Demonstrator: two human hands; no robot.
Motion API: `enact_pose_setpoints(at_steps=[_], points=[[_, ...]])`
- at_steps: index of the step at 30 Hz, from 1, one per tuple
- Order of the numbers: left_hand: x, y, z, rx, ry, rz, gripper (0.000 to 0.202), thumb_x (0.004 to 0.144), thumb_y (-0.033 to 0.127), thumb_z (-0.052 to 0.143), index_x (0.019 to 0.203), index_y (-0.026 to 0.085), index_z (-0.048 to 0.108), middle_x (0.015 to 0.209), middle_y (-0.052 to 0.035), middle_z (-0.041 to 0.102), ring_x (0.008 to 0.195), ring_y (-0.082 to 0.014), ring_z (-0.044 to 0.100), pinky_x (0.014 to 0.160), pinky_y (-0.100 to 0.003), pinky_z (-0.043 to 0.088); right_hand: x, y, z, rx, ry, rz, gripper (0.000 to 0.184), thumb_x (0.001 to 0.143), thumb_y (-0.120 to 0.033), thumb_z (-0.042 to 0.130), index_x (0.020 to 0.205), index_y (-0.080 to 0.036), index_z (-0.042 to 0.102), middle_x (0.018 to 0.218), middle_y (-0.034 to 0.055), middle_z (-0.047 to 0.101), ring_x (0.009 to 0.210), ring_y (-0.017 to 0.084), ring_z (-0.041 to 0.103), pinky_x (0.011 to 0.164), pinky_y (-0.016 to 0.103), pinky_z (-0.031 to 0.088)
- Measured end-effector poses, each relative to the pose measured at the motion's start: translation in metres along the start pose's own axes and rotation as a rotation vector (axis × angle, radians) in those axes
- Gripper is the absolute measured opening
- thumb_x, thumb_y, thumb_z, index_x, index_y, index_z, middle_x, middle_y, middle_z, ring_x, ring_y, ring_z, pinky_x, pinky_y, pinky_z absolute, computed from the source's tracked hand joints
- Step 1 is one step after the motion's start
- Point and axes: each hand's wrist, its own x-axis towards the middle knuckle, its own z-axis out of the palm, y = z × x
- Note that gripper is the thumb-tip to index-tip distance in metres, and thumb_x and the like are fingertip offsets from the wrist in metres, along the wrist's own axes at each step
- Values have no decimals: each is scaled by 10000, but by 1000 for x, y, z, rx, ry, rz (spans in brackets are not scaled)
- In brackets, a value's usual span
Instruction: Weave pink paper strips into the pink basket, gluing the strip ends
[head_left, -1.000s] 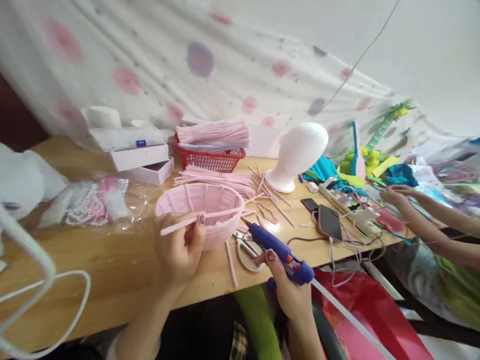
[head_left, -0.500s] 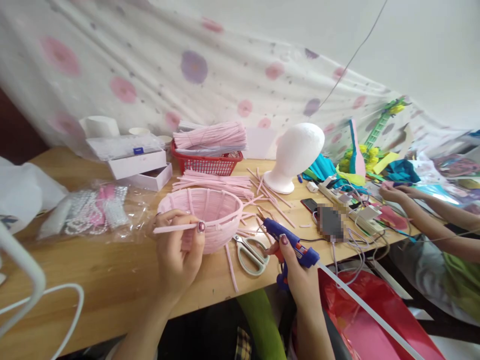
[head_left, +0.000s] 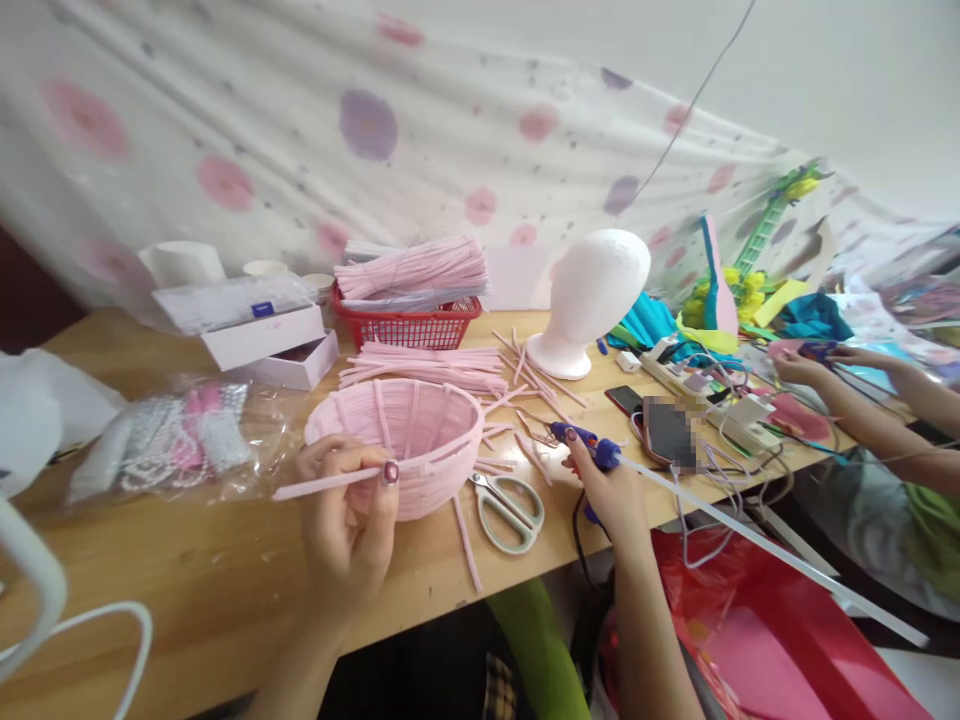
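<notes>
My left hand pinches a pink fuzzy strip against the near rim of a pink bowl-shaped basket. The strip's loose end sticks out to the left of my fingers. In my right hand is a blue hot glue gun, a long white glue stick jutting from its back. The gun's nozzle end points left over the table, apart from the basket. Scissors with pale handles lie between the basket and my right hand. Behind the basket is a pile of pink strips.
A red basket holds bundled strips. A white foam head stands behind the glue gun. Bagged beads and white boxes are at left. Power strips with cables lie at right, near another person's arms.
My right hand has moved the glue gun to the right, away from the basket. My left hand keeps hold of the strip at the rim. The view has shifted slightly.
</notes>
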Motion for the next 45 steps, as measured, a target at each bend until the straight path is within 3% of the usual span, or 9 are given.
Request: enact_pose_setpoints(at_steps=[13, 22, 28, 30, 34, 36, 39, 42, 45], points=[[9, 14, -8, -4, -82, 7, 136, 974, 142, 636, 980, 263, 697, 837, 17, 654, 909, -207, 554, 871, -402, 387, 34, 24, -7, -83, 149, -26, 779, 843, -791, 467, 1021, -128, 836, 956, 227, 823, 1026, 448, 745, 889, 495, 528], [11, 11, -13, 53, -138, 45, 105, 958, 182, 676, 916, 278, 681, 828, 12, 640, 853, -224, 566, 864, -437, 375, 36, 22, -9, -211, 43, -42, 704, 875, -717, 471, 1121, -155, 815, 969, 182, 820, 974, 397, 758, 848, 471, 545], [11, 7, -16, 20, -152, 2, 100, 949, 187, 692, 918, 282, 682, 826, 11, 640, 870, -224, 571, 835, -416, 402, -2, 22, -36, -389, 175, 47, 714, 700, -822, 648, 932, -160, 780, 926, 263, 774, 1026, 511, 676, 879, 650, 494], [12, 7, -17, 10, -162, -1, 101, 950, 185, 689, 928, 284, 683, 826, 14, 644, 885, -222, 572, 832, -404, 408, -28, 18, -48, -452, 139, 111, 651, 687, -861, 628, 789, -228, 745, 805, 203, 755, 889, 480, 675, 789, 640, 505], [13, 9, -19, -3, -174, -26, 103, 964, 193, 677, 915, 284, 679, 831, 18, 651, 901, -216, 565, 867, -406, 401, -61, -11, -49, -126, -127, -249, 406, 906, -646, 625, 913, -253, 728, 809, 74, 732, 735, 274, 671, 703, 417, 544], [13, 9, -20, -1, -169, -42, 107, 968, 195, 677, 914, 287, 683, 839, 13, 658, 932, -222, 559, 882, -407, 405, -58, -32, -36, 6, -165, -540, 258, 964, -464, 674, 1137, -275, 703, 1070, 80, 750, 935, 255, 705, 812, 382, 564], [14, 2, -22, -35, -181, -40, 113, 964, 186, 681, 931, 293, 697, 853, 5, 669, 971, -229, 564, 878, -399, 425, -34, -61, -9, 71, -271, -857, 386, 1005, -278, 659, 1384, -315, 600, 1442, 108, 648, 1356, 284, 596, 1085, 459, 506], [17, -10, -25, -113, -207, -89, 118, 962, 183, 676, 923, 290, 708, 860, -4, 668, 957, -228, 589, 879, -403, 449, -8, -83, 14, 100, -443, -1026, 440, 994, -248, 675, 1418, -316, 578, 1523, 109, 603, 1498, 308, 469, 1219, 556, 398], [21, -22, -31, -140, -230, -117, 93, 945, 209, 695, 907, 288, 726, 864, -19, 681, 947, -232, 619, 874, -401, 495, 5, -93, 27, 162, -602, -1012, 322, 981, -284, 702, 1295, -296, 631, 1344, 94, 692, 1400, 294, 548, 1164, 520, 463]])
